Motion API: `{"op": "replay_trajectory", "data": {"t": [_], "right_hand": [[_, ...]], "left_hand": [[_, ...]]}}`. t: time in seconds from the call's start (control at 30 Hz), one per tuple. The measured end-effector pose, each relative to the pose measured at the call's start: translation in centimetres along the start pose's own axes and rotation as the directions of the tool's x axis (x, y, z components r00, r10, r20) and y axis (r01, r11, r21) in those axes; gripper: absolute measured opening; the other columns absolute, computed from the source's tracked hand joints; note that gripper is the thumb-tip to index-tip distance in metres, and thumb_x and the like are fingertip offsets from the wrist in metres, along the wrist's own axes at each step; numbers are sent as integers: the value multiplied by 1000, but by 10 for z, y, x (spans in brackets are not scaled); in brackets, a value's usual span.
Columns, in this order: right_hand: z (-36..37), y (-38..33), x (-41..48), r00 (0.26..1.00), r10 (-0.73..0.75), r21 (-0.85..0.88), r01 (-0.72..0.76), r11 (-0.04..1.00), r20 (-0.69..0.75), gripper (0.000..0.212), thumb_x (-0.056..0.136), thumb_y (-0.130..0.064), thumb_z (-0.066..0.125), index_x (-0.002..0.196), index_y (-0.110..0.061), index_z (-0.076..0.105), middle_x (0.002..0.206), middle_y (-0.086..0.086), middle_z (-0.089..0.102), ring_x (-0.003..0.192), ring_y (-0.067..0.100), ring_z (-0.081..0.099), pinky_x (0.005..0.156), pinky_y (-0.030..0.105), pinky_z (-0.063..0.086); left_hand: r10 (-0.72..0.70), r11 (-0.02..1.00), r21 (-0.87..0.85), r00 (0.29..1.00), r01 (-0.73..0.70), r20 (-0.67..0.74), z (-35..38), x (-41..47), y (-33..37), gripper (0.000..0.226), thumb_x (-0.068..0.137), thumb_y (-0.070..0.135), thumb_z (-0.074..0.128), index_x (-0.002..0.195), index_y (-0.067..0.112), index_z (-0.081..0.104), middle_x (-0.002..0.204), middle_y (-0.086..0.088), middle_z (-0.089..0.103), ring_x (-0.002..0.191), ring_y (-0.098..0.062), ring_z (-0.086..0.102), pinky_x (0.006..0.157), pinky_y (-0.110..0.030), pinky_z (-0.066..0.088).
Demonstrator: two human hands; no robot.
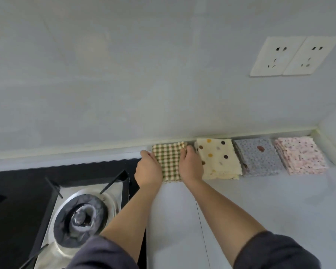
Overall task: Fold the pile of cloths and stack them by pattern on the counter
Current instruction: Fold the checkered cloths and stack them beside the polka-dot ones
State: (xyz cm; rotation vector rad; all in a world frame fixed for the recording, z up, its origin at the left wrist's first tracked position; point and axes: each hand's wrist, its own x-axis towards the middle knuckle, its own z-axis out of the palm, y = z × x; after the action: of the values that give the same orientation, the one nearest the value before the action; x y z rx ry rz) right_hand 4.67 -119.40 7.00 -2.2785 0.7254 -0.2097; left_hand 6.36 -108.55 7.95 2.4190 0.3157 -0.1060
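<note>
Green-checked cloth [170, 162]: folded, at back of table [260, 200] by the wall, leftmost of four stacks. Left hand [148, 169] lies along its left edge, fingers' curl not discernible; right hand [190, 166] curls fingers onto the far right corner, just beside dotted stack [217, 158]. Risk: withdrawing the right hand could drag either stack askew.

Folded green checked cloth [170, 160], cream dotted stack [217, 158], grey floral stack [259, 158], pink stack [301, 155], side by side
</note>
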Motion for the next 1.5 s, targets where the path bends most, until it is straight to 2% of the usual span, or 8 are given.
{"op": "replay_trajectory", "data": {"t": [0.2,0.3,0.4,0.53,0.83,1.07,1.3,1.5], "right_hand": [[21,2,17,997,-71,-142,74,987,23,35,102,-16,36,137,-12,37,113,9,60,92,25,60,73,38,51],[26,3,12,949,-300,-282,264,922,-93,50,92,-1,43,141,-8,41,139,17,48,122,34,52,96,44,46],[23,8,8,882,-463,-461,447,767,85,51,90,-10,33,138,-3,47,147,16,44,135,33,42,108,52,37],[33,33,13,873,-300,-566,480,671,384,72,88,-33,-2,153,-6,14,161,5,8,149,20,9,115,45,-12],[24,21,12,888,-197,-609,432,665,415,64,102,-28,25,152,-6,-8,162,7,-10,149,19,-9,119,42,-7],[-2,-20,-91,897,-377,-204,424,882,232,57,101,-6,33,153,-4,10,162,9,8,149,18,4,122,35,6],[19,-97,-296,893,-387,166,356,919,228,53,103,-17,39,153,-17,21,159,-6,20,146,5,16,116,18,17],[80,-173,-451,830,-461,230,404,885,314,50,101,-20,44,149,-24,31,155,-9,28,143,0,20,109,7,14]], "left_hand": [[78,978,196,997,-76,-3,23,22,-14,19,102,25,29,104,8,38,93,-10,63,76,-33,58,61,-35,38],[333,930,193,938,-312,-91,22,20,-22,26,98,23,32,112,8,47,106,-8,56,88,-30,58,60,-36,41],[551,745,401,831,-533,79,21,12,-29,50,95,22,30,142,10,40,145,-9,43,130,-26,45,93,-41,44],[395,635,542,834,-551,385,29,9,-39,57,96,35,-6,147,13,-19,160,-3,-16,147,-17,-17,119,-49,-4],[295,664,536,842,-521,452,23,12,-27,57,103,36,7,149,11,-16,159,-3,-19,146,-17,-19,119,-49,-6],[425,868,173,876,-465,226,-64,-60,-69,81,86,52,-10,153,7,3,162,-7,0,148,-18,-8,120,-38,-5],[445,895,12,894,-446,44,-220,-153,-216,59,100,43,21,151,13,23,159,2,19,146,-6,0,117,-28,-4],[364,931,27,929,-363,-66,-346,-216,-361,40,99,28,43,137,17,46,150,2,38,146,-15,19,120,-42,14]]}}
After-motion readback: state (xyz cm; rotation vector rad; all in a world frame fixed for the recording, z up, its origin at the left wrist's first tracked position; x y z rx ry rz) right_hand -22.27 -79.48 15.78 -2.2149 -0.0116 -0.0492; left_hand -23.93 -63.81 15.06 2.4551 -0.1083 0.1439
